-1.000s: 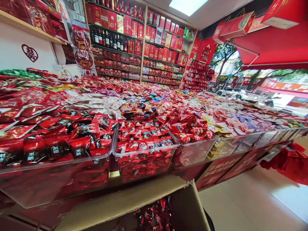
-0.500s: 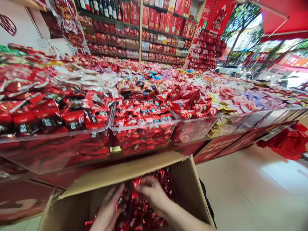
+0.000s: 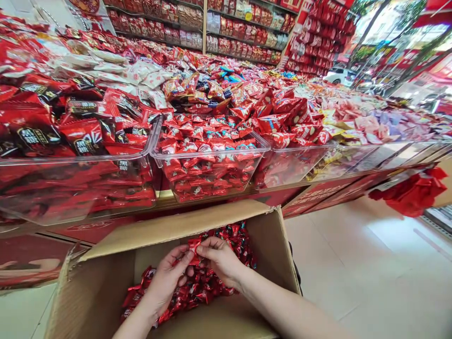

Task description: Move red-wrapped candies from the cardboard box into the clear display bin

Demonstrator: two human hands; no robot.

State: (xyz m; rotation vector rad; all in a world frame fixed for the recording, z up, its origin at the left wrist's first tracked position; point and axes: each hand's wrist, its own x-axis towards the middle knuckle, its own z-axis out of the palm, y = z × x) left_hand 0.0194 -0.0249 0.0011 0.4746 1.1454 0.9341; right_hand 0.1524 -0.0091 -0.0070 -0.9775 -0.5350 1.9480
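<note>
Inside a cardboard box (image 3: pixel 215 221), both hands meet over a heap of small red-wrapped candies (image 3: pixel 197 287). Between them is one red-wrapped candy (image 3: pixel 194 244). My left hand (image 3: pixel 168 278) pinches its left side with thumb and fingers. From the right, my right hand (image 3: pixel 221 256) grips the same wrapper between thumb and forefinger. Just beyond the box stands a clear plastic bin (image 3: pixel 212 157) filled with similar small red candies.
Left of that bin, another clear bin (image 3: pixel 74 162) holds larger red and black packets. More candy bins (image 3: pixel 303 150) run off to the right. Tiled floor (image 3: pixel 339 254) lies right of the box, with red bags (image 3: pixel 411 190) hanging above it. Stocked shelves (image 3: pixel 243 33) stand behind.
My left hand has come up and right to meet my right hand at the red candy, and its fingers have closed on it. The view has tilted down.
</note>
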